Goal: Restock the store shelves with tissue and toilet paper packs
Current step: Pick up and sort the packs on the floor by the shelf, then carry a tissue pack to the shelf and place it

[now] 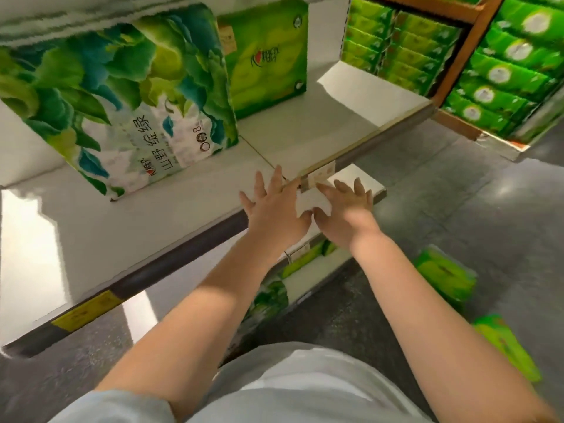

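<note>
At the shelf's (183, 209) front edge, the left hand (274, 209) and right hand (345, 212) meet with fingers spread, a small white tag (312, 203) between them, its grip unclear. The tall green tissue pack (128, 96) stands up-left toward the back, nearer the left hand; spare packs (445, 274) lie on the floor to the right.

"山野 绽绿" and "8" on the large leaf-print pack (122, 96), other labels too blurred

Both hands (276, 206) (345, 209) at white shelf (183, 209) edge
</note>
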